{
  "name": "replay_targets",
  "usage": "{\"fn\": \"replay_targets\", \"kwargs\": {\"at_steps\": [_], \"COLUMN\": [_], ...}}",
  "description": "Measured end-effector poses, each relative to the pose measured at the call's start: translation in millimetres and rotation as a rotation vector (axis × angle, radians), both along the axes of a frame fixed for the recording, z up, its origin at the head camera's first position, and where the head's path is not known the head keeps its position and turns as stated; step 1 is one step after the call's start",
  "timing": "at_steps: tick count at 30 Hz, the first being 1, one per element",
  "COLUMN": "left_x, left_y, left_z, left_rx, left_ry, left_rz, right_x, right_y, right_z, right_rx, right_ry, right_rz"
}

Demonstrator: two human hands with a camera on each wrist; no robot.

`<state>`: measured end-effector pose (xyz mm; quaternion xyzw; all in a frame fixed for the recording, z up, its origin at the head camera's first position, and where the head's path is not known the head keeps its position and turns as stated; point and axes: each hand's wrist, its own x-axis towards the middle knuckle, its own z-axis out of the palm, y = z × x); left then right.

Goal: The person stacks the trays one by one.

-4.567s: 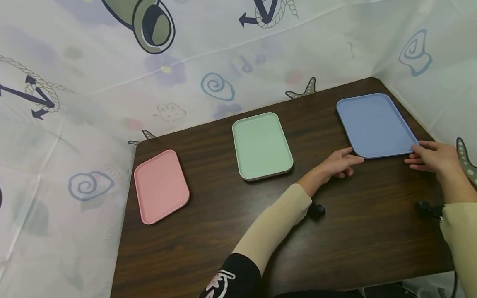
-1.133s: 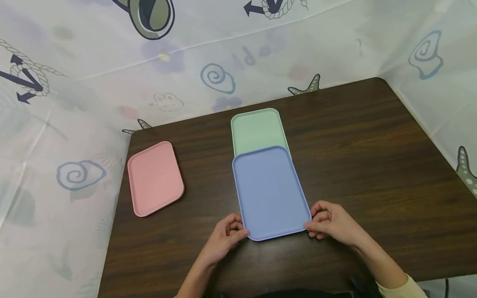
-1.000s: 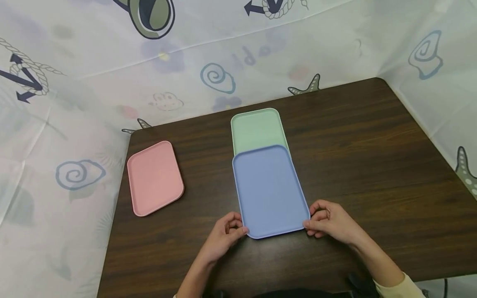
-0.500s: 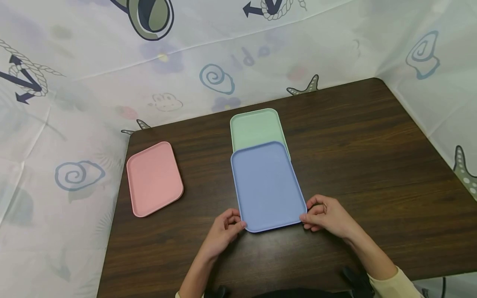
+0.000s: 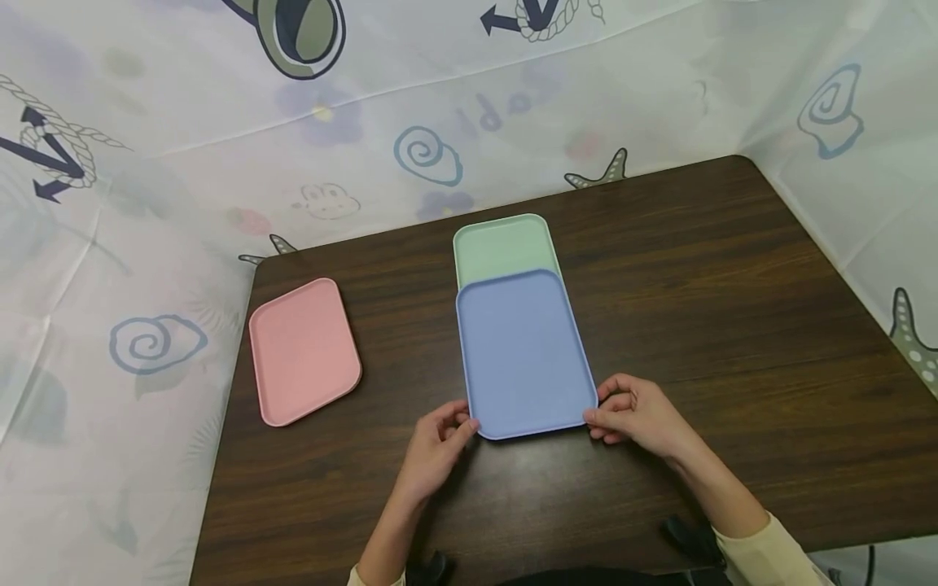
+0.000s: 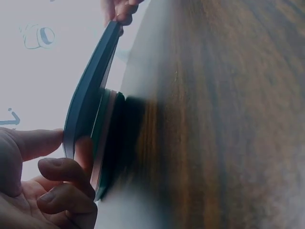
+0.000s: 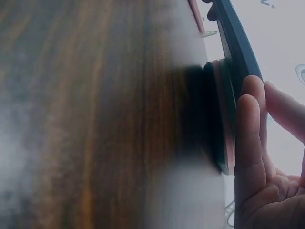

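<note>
Left hand (image 5: 431, 452) and right hand (image 5: 639, 415) at the near corners of a blue tray (image 5: 526, 356), each grip narrowed to a thumb-and-finger pinch on it, forearms (image 5: 718, 484) slanting inward, blue tray raised above the worktop (image 5: 733, 325), overlapping the near part of a green tray (image 5: 506, 248).

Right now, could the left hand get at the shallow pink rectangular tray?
Probably yes, after letting go: the left hand pinches a corner of the shallow blue rectangular tray, but only dark brown wood-grained tabletop lies between that hand and the pink tray.
</note>
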<state>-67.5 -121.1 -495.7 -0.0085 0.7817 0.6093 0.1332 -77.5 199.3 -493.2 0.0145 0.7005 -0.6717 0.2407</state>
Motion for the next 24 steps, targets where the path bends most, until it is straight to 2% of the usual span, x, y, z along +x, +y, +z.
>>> {"fn": "replay_targets", "kwargs": {"at_steps": [4, 9, 13, 20, 24], "left_x": [-3.0, -6.9, -10.9, -12.4, -15.7], "left_y": [1.2, 1.6, 2.9, 14.9, 15.4], "left_z": [2.6, 3.8, 4.1, 43.5, 44.3], "left_rx": [-0.02, -0.05, -0.068, -0.09, -0.095], "left_ry": [0.025, 0.048, 0.094, 0.092, 0.091], "left_rz": [0.035, 0.044, 0.05, 0.057, 0.061], "right_x": [-4.3, -10.2, -14.4, -21.0, -24.1], "right_y": [-1.9, -2.6, -3.4, -5.7, -6.6], "right_z": [-0.5, -0.7, 0.0, 0.5, 1.0], "right_rx": [-0.006, -0.007, -0.014, -0.012, -0.01], "right_ry": [-0.003, -0.014, -0.01, 0.003, 0.013], "right_rz": [-0.011, -0.014, -0.022, -0.04, -0.041]}}
